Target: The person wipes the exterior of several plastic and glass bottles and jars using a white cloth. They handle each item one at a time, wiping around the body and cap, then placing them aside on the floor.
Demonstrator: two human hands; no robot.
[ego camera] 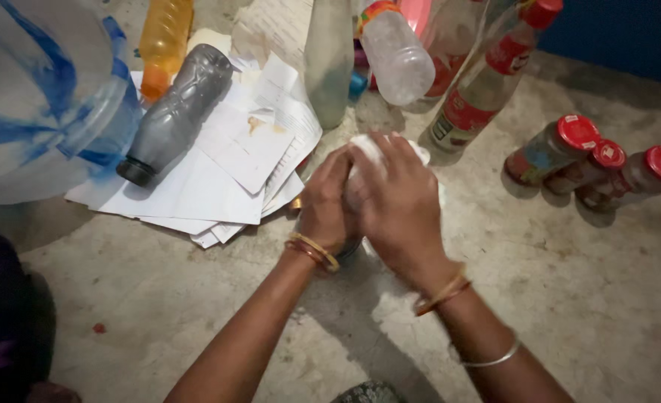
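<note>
Crumpled white cloth or paper wad (368,149) sits low over the grey concrete floor (569,298), centre of view, clamped between both hands. Left hand (329,201) wraps it from the left, fingers curled shut against it; right hand (397,198) covers it from the top and right, grip pressed down on the wad. Hands touch each other — whatever is underneath is hidden. Gold bangles on both wrists, plus a thin silver bangle (491,360) further up the right forearm.

Just left: a spread stack of white paper sheets (218,179) flat on the floor, with a grey plastic bottle (175,112) lying across it. Behind it an orange plastic bottle (164,45). Far left, a large translucent blue-marked water jar (39,97). Behind the hands — a clear glass bottle with red cap and red label (487,82), tilted. To the right, well apart, three small red-capped jars (595,160) in a row.
</note>
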